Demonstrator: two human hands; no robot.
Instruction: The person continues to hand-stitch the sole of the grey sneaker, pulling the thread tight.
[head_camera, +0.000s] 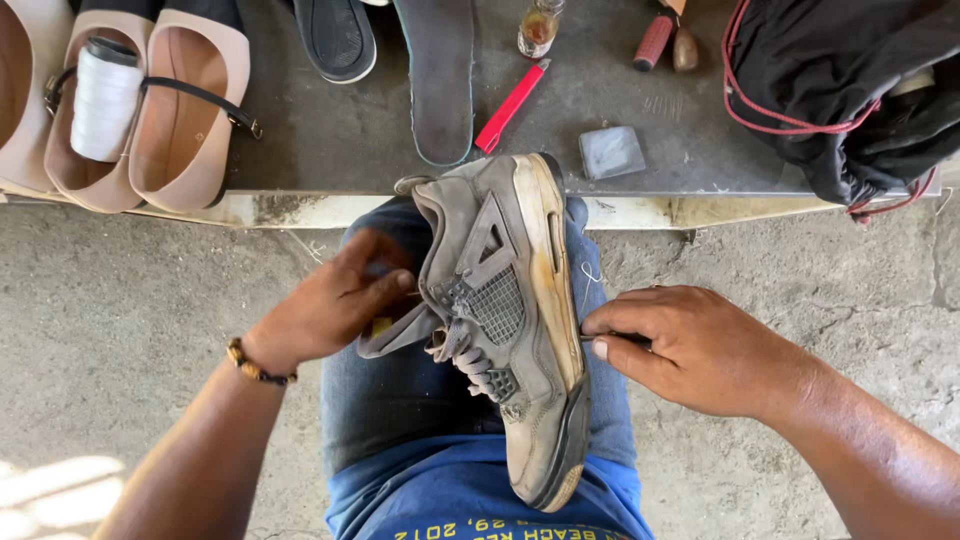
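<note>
The left hand (330, 305) is gripping the tongue side of a grey sneaker (510, 320) lying on the lap, just below the worktop (330, 130); the right hand (690, 345) is pinching a thin tool at its sole edge.

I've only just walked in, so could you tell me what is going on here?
A person is working on a worn grey sneaker resting on their lap, sole edge turned up. The left hand holds the shoe at its opening, and the right hand pinches something thin against the sole edge; a thread shows there. On the bench ahead lie pink flat shoes with a white spool on them, an insole, a red-handled tool and a black bag.
</note>
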